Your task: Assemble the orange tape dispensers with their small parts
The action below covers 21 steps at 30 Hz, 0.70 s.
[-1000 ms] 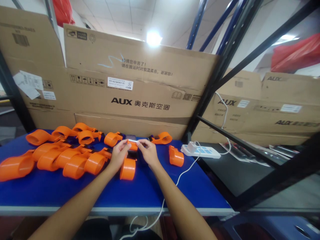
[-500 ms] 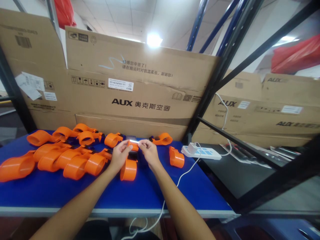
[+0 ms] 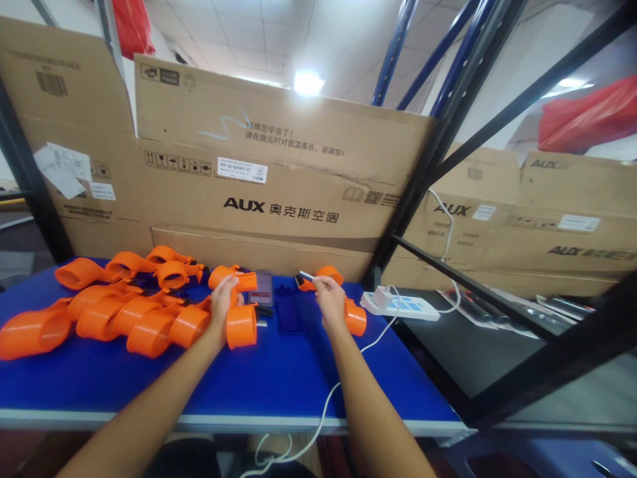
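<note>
My left hand (image 3: 221, 300) is closed on an orange plastic ring piece (image 3: 241, 323), lifted just above the blue table (image 3: 279, 378). My right hand (image 3: 328, 297) has its fingers pinched on a small thin strip (image 3: 306, 275), held out to the right above the table. Between the two hands lie a small dark device (image 3: 261, 288) and a dark blue flat part (image 3: 290, 316). One orange ring (image 3: 355, 317) sits just right of my right hand, another orange ring (image 3: 326, 272) behind it.
Several orange ring pieces (image 3: 124, 305) are heaped on the table's left half. A white power strip (image 3: 401, 304) with a plug and cable sits at the right. Large cardboard boxes (image 3: 279, 179) wall the back; a black shelf frame (image 3: 448, 133) stands to the right.
My hands have drawn apart: the left carried the orange ring piece leftward, the right pulled the thin strip away to the right. The dark device and blue part now show between them.
</note>
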{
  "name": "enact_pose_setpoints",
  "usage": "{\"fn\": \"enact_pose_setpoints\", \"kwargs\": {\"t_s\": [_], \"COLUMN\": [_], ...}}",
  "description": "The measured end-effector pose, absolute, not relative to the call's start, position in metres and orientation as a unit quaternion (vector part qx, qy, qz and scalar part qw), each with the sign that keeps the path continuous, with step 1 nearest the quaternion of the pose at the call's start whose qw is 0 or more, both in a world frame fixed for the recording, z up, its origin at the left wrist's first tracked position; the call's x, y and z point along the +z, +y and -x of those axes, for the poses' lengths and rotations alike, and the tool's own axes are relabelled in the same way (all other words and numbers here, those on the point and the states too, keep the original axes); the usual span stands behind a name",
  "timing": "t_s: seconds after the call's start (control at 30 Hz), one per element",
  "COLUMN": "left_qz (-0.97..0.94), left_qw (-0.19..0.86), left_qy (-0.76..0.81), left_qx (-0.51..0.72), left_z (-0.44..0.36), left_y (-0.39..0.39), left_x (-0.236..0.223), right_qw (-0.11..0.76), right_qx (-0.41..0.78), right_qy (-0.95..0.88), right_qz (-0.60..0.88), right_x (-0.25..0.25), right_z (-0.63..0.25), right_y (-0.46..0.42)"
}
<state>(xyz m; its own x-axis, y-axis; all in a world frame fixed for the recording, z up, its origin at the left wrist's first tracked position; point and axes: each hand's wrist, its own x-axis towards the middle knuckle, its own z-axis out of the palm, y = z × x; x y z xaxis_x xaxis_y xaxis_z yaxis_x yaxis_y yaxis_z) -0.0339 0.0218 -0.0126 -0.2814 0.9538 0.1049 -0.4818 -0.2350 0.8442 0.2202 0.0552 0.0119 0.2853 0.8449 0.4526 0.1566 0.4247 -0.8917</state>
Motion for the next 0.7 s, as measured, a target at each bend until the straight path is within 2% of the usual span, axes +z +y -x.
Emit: {"fn": "enact_pose_setpoints", "kwargs": {"t_s": [0.2,0.37,0.53,0.7], "left_qz": [-0.328,-0.334,-0.334,-0.337], "left_qw": [0.511,0.517,0.521,0.514], "left_qy": [0.349,0.338,0.335,0.341], "left_qx": [0.714,0.712,0.71,0.712], "left_z": [0.034,0.033,0.03,0.029], "left_y": [0.022,0.02,0.016,0.015], "left_x": [-0.012,-0.01,-0.006,-0.007], "right_qw": [0.492,0.367,0.294,0.262], "right_qx": [0.227,0.178,0.135,0.1], "right_qy": [-0.742,-0.846,-0.896,-0.913], "right_qz": [0.394,0.342,0.304,0.295], "right_x": [0.004,-0.004,-0.01,-0.011], "right_z": [-0.178,-0.153,-0.146,-0.145], "right_y": [0.036,0.016,0.014,0.015]}}
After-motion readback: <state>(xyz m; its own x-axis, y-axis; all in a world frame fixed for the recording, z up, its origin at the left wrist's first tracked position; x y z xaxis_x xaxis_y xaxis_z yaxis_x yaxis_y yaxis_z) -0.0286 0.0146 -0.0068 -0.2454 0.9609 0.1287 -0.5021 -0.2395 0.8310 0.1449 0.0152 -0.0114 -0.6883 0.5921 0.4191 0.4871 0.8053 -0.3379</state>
